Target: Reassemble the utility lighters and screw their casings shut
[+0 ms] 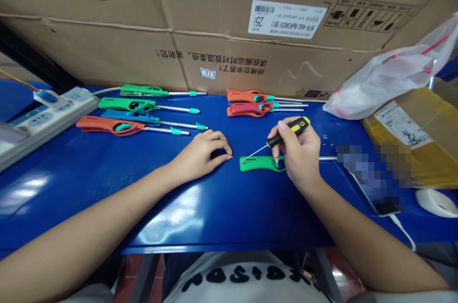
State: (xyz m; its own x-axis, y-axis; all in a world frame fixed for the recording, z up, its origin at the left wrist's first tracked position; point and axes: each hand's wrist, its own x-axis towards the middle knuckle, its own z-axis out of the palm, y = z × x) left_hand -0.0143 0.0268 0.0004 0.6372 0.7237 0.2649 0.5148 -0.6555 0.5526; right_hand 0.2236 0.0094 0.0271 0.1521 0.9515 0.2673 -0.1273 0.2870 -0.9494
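My right hand (298, 155) grips a black and yellow screwdriver (288, 132), its thin shaft pointing down-left toward the handle end of a green stick lighter (258, 163) lying flat on the blue table (107, 174). The same hand rests on the lighter's trigger part, and the lighter's metal tube sticks out to the right. My left hand (202, 152) lies on the table just left of the lighter, fingers curled with the tips pinched together; anything in the pinch is too small to see.
Several green, blue and orange lighters (143, 114) lie at the back left, more orange ones (252, 102) at the back centre. A power strip (46, 114) sits far left. Cardboard boxes (229, 21) wall the back. A plastic bag (390, 78), tape roll (436, 202) and phone cable (402, 231) crowd the right.
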